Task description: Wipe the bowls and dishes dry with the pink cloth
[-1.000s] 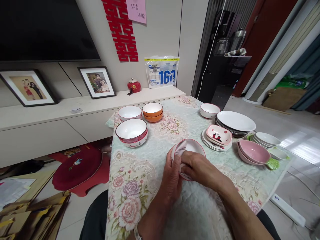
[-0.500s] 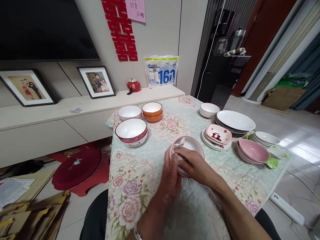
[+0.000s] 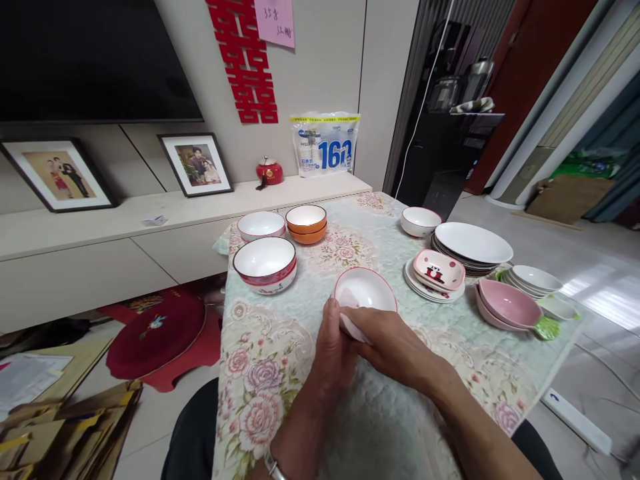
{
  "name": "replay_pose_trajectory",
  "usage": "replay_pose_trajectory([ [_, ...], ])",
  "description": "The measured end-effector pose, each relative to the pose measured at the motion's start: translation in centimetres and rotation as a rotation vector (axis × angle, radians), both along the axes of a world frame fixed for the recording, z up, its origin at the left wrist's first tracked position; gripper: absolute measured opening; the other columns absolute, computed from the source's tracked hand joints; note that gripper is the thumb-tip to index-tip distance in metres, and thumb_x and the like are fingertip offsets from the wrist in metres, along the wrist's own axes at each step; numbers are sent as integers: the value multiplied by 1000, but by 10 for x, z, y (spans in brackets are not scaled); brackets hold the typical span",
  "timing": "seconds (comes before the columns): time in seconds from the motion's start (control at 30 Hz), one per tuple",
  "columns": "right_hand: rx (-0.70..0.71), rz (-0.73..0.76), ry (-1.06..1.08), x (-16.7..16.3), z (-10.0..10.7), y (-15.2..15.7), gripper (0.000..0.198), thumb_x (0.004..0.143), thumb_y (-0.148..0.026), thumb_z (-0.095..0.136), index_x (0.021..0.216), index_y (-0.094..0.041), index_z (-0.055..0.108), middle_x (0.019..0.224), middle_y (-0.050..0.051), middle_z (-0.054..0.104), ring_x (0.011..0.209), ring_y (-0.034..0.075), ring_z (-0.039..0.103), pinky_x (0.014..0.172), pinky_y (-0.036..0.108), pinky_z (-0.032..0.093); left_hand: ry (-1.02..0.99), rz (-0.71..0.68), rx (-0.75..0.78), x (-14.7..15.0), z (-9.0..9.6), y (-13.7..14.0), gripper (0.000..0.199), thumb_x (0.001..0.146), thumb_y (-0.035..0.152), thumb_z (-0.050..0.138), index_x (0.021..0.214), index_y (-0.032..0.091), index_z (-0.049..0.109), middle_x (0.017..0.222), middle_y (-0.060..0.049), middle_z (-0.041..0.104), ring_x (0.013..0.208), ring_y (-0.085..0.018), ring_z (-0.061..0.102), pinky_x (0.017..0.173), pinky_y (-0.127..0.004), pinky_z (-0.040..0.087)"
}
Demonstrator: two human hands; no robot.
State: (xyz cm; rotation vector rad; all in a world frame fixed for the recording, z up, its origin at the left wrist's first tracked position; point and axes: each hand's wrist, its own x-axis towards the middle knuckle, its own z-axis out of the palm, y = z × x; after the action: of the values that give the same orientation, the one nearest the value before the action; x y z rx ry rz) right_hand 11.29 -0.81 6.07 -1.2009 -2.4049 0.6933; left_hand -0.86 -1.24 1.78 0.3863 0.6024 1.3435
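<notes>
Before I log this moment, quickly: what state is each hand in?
Left hand: closed, holding the red-rimmed bowl.
Right hand: closed, holding a pale cloth against it.

the left hand (image 3: pixel 330 350) and right hand (image 3: pixel 393 340) block the table's middle, closed around the near side of a red-rimmed white bowl (image 3: pixel 376 288). beyond it, a wide lane of bare tablecloth (image 3: pixel 360 243) runs to the far edge, between orange bowls (image 3: pixel 307 236) on the left and stacked plates (image 3: pixel 473 241) on the right. those plates, a cat dish (image 3: pixel 439 269) and pink bowls (image 3: pixel 509 303) crowd together, leaving narrow gaps.
</notes>
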Motion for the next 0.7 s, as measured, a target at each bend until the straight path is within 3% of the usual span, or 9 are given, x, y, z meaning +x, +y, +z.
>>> replay_pose_trajectory([
  [0.17,-44,-64,188,12,-1,6,8,89,-21,63,95,-22,67,88,1,70,80,19,61,73,29,45,-5,-83,-68,0,7,3,53,91,58,55,124,19,65,128,-11,68,99,-26,69,85,-38,56],
  [0.37,-436,-221,836,40,-13,21,31,74,-32,79,103,-22,74,88,0,72,76,16,63,68,24,48,138,-90,-155,0,5,3,53,90,57,58,137,33,57,146,-4,57,83,-22,71,74,-39,59],
  [0.5,-667,-280,1153,46,-18,23,47,61,-36,89,103,-19,75,80,3,74,65,16,65,60,24,50,82,-99,-200,1,3,3,54,96,54,47,136,19,58,135,-13,65,101,-29,70,77,-39,58],
  [0.7,-730,-288,1276,49,-21,25,51,56,-37,91,100,-17,75,81,7,76,61,18,67,55,24,51,-99,-96,-194,-5,1,7,49,96,46,52,133,15,61,123,-12,73,114,-29,66,92,-39,55],
])
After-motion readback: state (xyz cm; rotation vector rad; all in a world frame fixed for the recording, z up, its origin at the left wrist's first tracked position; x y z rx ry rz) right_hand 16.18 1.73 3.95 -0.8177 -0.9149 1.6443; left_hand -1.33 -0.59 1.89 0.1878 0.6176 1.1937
